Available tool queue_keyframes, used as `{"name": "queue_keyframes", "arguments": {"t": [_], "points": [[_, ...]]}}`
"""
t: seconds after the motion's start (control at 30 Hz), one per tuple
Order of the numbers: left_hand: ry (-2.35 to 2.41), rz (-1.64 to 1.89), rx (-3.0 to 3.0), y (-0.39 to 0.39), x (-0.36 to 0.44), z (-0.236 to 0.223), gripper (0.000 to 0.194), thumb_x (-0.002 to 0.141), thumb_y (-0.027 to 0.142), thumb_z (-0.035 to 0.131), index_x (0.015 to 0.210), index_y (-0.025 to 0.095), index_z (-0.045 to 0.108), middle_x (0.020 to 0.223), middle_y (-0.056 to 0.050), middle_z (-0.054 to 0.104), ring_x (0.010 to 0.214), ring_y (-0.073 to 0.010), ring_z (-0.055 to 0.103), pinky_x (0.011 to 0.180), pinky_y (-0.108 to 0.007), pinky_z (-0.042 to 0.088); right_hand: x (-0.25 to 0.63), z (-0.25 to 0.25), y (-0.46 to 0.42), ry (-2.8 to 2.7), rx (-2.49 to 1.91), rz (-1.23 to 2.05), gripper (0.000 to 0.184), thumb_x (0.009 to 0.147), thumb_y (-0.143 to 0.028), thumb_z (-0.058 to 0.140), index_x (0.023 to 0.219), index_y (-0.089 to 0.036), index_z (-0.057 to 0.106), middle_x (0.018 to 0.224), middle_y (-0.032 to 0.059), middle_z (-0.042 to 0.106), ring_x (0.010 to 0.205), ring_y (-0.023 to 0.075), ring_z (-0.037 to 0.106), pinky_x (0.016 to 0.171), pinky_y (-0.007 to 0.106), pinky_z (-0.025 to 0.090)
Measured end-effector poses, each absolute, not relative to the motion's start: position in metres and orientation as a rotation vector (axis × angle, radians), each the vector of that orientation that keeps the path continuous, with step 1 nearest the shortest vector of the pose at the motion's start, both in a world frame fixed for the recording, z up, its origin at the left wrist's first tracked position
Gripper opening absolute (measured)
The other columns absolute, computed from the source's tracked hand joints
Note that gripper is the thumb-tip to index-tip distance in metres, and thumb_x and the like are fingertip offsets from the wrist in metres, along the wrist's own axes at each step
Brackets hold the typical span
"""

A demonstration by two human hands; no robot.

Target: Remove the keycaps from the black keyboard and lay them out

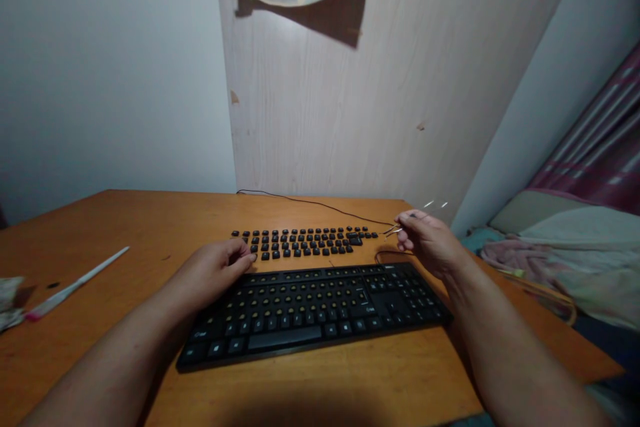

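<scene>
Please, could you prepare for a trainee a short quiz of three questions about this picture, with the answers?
1. True or false: every key of the keyboard has its cap.
2. Fill in: the thin metal tool is held in the ___ hand.
3. What lies on the desk, left of the keyboard? (a) scissors; (b) a long white object; (c) a mug.

Key: 1. False: loose keycaps lie in rows behind it. 2. Right hand. 3. (b).
</scene>
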State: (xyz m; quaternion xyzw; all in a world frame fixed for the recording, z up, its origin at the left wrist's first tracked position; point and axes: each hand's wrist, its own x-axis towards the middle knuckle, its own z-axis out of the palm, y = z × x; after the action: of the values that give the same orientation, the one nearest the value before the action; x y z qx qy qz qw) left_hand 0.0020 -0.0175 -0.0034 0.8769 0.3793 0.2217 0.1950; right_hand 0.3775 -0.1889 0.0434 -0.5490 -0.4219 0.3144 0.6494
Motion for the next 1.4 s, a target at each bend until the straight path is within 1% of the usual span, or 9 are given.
{"name": "queue_keyframes", "arguments": {"t": [0.1,0.17,0.3,0.47,0.67,0.87,1.1,1.4], "points": [[1.065,0.608,2.471,-0.017,0.002,-0.004,0.035,0.087,0.051,0.046,0.077,0.020,0.059,0.069,-0.001,0.062,0.066,-0.0189,0.056,0.059,-0.026,0.035,0.386,0.037,-0.190,-0.928,-1.255,0.683,0.026,0.078,-0.042,0.071,0.082,-0.020,0.057,0.054,-0.0047,0.056,0.042,0.0082,0.043,0.046,0.023,0.041],[1.051,0.608,2.470,-0.018,0.003,-0.005,0.034,0.086,0.050,0.046,0.078,0.020,0.059,0.071,-0.001,0.063,0.068,-0.0193,0.057,0.060,-0.026,0.036,0.391,0.036,-0.191,-0.915,-1.256,0.672,0.026,0.078,-0.042,0.071,0.081,-0.021,0.056,0.055,-0.0051,0.055,0.042,0.0082,0.042,0.046,0.023,0.042],[1.047,0.603,2.453,-0.019,0.004,-0.005,0.032,0.085,0.050,0.048,0.079,0.021,0.060,0.072,-0.001,0.064,0.071,-0.0204,0.058,0.062,-0.027,0.038,0.391,0.038,-0.193,-0.915,-1.253,0.692,0.026,0.075,-0.038,0.074,0.083,-0.022,0.055,0.059,-0.0049,0.056,0.047,0.0085,0.046,0.053,0.024,0.046],[1.051,0.592,2.459,-0.021,0.005,-0.004,0.031,0.085,0.049,0.049,0.079,0.022,0.061,0.071,-0.001,0.064,0.068,-0.0200,0.058,0.061,-0.027,0.037,0.389,0.038,-0.195,-0.941,-1.249,0.697,0.028,0.073,-0.035,0.078,0.084,-0.021,0.055,0.063,-0.0038,0.058,0.054,0.0094,0.051,0.057,0.023,0.048],[1.030,0.603,2.484,-0.021,0.004,-0.005,0.030,0.086,0.048,0.049,0.080,0.022,0.063,0.073,-0.001,0.065,0.069,-0.0199,0.058,0.061,-0.027,0.037,0.394,0.035,-0.193,-0.974,-1.321,0.662,0.033,0.077,-0.044,0.074,0.090,-0.021,0.054,0.062,-0.0037,0.058,0.051,0.0092,0.051,0.054,0.023,0.047],[1.054,0.579,2.504,-0.022,0.005,-0.002,0.033,0.088,0.049,0.046,0.082,0.021,0.062,0.074,-0.002,0.065,0.071,-0.0204,0.058,0.063,-0.028,0.037,0.392,0.032,-0.191,-1.041,-1.383,0.586,0.036,0.077,-0.052,0.071,0.084,-0.020,0.055,0.060,-0.0030,0.059,0.049,0.0100,0.050,0.048,0.022,0.040],[1.059,0.575,2.503,-0.024,0.005,-0.001,0.034,0.089,0.050,0.045,0.082,0.021,0.062,0.075,-0.002,0.065,0.072,-0.0201,0.059,0.064,-0.028,0.038,0.389,0.031,-0.193,-1.185,-1.501,0.418,0.038,0.082,-0.056,0.064,0.079,-0.019,0.054,0.059,-0.0038,0.056,0.051,0.0109,0.050,0.052,0.024,0.040],[1.038,0.555,2.519,-0.029,0.006,0.003,0.036,0.089,0.051,0.043,0.083,0.020,0.061,0.075,-0.002,0.065,0.072,-0.0204,0.059,0.064,-0.028,0.040,0.390,0.029,-0.194,-1.271,-1.570,0.454,0.036,0.084,-0.054,0.061,0.087,-0.019,0.055,0.068,-0.0009,0.060,0.056,0.0123,0.053,0.057,0.026,0.042]]}}
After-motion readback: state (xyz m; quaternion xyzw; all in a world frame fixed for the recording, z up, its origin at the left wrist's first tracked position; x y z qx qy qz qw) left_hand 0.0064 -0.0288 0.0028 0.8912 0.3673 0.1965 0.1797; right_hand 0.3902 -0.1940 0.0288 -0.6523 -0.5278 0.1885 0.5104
